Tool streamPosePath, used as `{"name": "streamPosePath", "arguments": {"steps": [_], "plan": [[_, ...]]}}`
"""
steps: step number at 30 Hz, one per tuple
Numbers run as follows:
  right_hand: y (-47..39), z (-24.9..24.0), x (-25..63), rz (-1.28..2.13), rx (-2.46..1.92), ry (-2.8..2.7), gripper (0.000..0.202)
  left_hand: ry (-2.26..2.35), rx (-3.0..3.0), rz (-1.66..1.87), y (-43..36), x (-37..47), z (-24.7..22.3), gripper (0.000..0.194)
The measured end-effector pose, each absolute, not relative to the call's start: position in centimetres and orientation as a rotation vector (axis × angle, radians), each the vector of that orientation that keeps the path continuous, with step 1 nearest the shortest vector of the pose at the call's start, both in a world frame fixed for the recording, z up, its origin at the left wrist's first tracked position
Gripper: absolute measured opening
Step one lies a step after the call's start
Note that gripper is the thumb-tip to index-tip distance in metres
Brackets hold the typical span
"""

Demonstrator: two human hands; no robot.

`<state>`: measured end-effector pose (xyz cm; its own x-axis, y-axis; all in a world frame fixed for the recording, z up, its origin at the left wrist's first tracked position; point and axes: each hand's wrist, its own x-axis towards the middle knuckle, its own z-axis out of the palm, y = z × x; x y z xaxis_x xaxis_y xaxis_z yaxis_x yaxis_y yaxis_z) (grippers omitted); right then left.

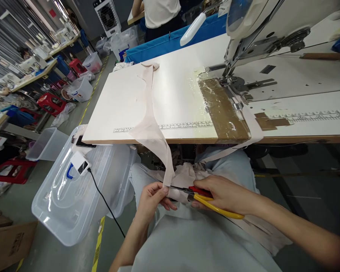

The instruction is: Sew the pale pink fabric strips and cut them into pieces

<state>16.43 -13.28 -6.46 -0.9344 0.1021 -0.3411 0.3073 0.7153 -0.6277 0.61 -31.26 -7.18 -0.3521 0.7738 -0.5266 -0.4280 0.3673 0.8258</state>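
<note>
Pale pink fabric (153,128) runs down over the front edge of the white sewing table (181,87) to my lap. Its lower end is pinched between the thumb and fingers of my left hand (153,200). My right hand (221,192) is wrapped round scissors (218,207) with yellow and red handles. Their dark blades point left and lie at the fabric beside my left fingertips. More pale fabric (187,172) is bunched on my lap. A pale strip (252,124) hangs from the sewing machine (238,75) at the right and runs down to my lap.
Left of my legs stands a clear lidded plastic box (65,196), with a white device (81,163) and black cable on its lid. A white lamp (193,29) hangs over the table. Behind the blue cloth (158,47) stands a person (163,15). A cardboard box (11,241) sits lower left.
</note>
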Motion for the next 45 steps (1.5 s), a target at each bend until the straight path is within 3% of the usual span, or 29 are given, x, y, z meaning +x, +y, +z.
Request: {"name": "streamPosePath", "arguments": {"steps": [21,25,28,30,32,35,37,40,45], "plan": [[-13.6,-7.6,15.4,-0.973,0.362,2.77,0.047,1.503,0.368,1.236,-31.5,0.0,-7.4,0.049],[-13.7,-7.7,17.0,-1.078,0.448,2.71,0.046,1.822,0.584,1.239,-31.1,-1.2,-7.7,0.047],[-14.1,-7.5,18.8,-1.202,0.544,2.666,0.045,2.224,0.968,1.286,-29.9,-2.0,-7.3,0.03],[-14.5,-7.5,20.0,-1.297,0.631,2.632,0.045,2.229,1.341,1.133,-28.4,-2.2,-6.7,0.024],[-15.0,-7.8,21.0,-1.383,0.703,2.6,0.043,2.078,1.609,0.895,-26.3,-2.0,-6.1,0.031],[-15.7,-8.4,22.3,-1.466,0.783,2.557,0.043,2.014,1.682,0.512,-22.5,-2.0,-6.0,0.036],[-16.0,-8.9,23.1,-1.519,0.817,2.53,0.044,2.048,1.64,0.353,-20.6,-2.2,-6.3,0.027],[-16.2,-9.2,24.1,-1.602,0.857,2.503,0.042,2.041,1.603,0.326,-19.8,-2.7,-7.0,0.015],[-15.8,-9.4,25.1,-1.693,1.036,2.446,0.049,1.911,1.493,0.354,-23.3,-1.6,-8.2,0.033]]}}
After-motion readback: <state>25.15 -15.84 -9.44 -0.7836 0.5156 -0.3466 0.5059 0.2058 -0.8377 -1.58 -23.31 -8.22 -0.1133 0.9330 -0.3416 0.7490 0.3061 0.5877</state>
